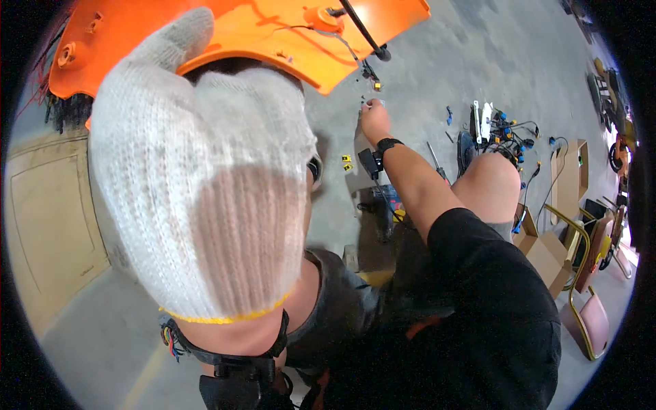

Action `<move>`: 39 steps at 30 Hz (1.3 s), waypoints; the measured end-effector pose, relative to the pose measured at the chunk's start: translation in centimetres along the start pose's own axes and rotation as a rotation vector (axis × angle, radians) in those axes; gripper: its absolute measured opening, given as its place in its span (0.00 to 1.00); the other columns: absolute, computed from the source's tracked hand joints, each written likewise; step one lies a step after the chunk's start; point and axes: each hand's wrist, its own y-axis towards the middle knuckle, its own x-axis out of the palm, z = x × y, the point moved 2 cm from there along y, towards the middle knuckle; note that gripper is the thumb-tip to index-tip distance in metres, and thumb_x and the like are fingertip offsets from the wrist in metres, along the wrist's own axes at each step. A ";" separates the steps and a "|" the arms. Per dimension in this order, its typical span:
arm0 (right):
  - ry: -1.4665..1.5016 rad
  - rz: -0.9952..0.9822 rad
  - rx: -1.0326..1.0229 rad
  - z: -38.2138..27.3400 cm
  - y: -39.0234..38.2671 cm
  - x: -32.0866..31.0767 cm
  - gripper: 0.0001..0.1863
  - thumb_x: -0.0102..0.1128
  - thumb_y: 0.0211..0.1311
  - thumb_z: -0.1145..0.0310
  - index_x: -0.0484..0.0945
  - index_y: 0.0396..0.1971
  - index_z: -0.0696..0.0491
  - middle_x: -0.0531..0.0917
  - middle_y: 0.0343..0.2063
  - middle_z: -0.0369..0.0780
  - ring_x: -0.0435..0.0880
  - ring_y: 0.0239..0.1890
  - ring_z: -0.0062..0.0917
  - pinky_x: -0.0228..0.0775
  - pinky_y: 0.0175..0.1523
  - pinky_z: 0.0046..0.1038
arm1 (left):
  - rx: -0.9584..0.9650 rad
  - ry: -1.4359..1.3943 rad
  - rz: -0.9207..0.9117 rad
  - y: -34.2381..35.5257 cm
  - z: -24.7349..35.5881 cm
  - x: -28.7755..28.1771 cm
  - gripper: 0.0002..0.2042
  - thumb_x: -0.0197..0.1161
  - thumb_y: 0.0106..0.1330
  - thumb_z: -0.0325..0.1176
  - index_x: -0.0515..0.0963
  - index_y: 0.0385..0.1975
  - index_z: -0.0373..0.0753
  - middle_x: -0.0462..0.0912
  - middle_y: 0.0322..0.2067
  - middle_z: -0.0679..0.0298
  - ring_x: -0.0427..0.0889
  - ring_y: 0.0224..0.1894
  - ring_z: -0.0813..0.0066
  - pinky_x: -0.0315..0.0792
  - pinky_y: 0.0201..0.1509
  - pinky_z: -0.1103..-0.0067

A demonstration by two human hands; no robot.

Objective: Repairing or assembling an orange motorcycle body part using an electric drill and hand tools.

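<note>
Left gloved hand (205, 137) curls, thumb overlapping the orange panel (253, 31), grip hidden; right hand (376, 123) bunches fingers, hold unclear, yellow pieces (346, 158) just bodyward!

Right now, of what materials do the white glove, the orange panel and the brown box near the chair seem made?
White glove: matte cotton-like yarn, perhaps blended; ribbed knit loops show.
Orange panel: probably moulded plastic, smooth, slightly glossy, given its curved shell and round bosses; painted metal stays possible.
Brown box: likely matte cardboard, with thin, flat flaps.
</note>
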 end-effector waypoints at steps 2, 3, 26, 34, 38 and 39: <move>-0.034 0.042 0.041 -0.4 0.8 0.1 0.14 0.55 0.62 0.61 0.78 0.41 0.54 0.83 0.38 0.51 0.83 0.44 0.47 0.75 0.45 0.43 | -0.008 -0.005 0.006 -0.1 -0.4 0.0 0.17 0.49 0.69 0.38 0.69 0.53 0.36 0.76 0.53 0.54 0.78 0.53 0.54 0.70 0.58 0.55; -0.102 -0.007 0.046 -0.5 1.1 0.1 0.14 0.55 0.62 0.61 0.77 0.42 0.54 0.84 0.39 0.50 0.83 0.44 0.45 0.76 0.45 0.43 | -0.011 -0.009 0.008 -0.2 -0.5 0.0 0.17 0.49 0.69 0.38 0.69 0.53 0.37 0.76 0.53 0.54 0.78 0.53 0.54 0.70 0.58 0.55; 0.692 -0.293 0.232 5.7 -5.3 2.1 0.08 0.55 0.56 0.71 0.78 0.25 0.61 0.82 0.19 0.38 0.80 0.20 0.21 0.74 0.29 0.25 | 0.005 -0.005 -0.005 -0.9 -0.7 0.0 0.18 0.49 0.69 0.39 0.68 0.54 0.37 0.76 0.54 0.54 0.77 0.54 0.54 0.69 0.59 0.54; 0.525 -0.632 0.287 7.5 -7.2 0.4 0.08 0.57 0.57 0.74 0.79 0.21 0.62 0.81 0.18 0.40 0.80 0.18 0.23 0.76 0.27 0.27 | -0.023 -0.009 -0.016 -2.5 -1.8 0.0 0.18 0.49 0.69 0.39 0.68 0.54 0.37 0.76 0.54 0.54 0.77 0.54 0.54 0.69 0.59 0.54; 0.602 -0.744 0.375 6.1 -9.7 0.5 0.10 0.59 0.57 0.75 0.78 0.18 0.63 0.80 0.17 0.41 0.80 0.16 0.24 0.77 0.26 0.29 | -0.004 0.030 -0.017 -2.6 -1.4 0.3 0.18 0.49 0.69 0.39 0.68 0.54 0.37 0.75 0.54 0.54 0.76 0.55 0.54 0.69 0.59 0.54; 0.630 -0.769 0.411 6.2 -10.0 0.3 0.11 0.59 0.57 0.75 0.78 0.17 0.63 0.80 0.16 0.42 0.81 0.16 0.25 0.77 0.25 0.29 | -0.004 0.036 -0.020 -2.7 -1.4 0.3 0.18 0.49 0.69 0.39 0.68 0.54 0.37 0.75 0.55 0.54 0.76 0.55 0.54 0.69 0.59 0.54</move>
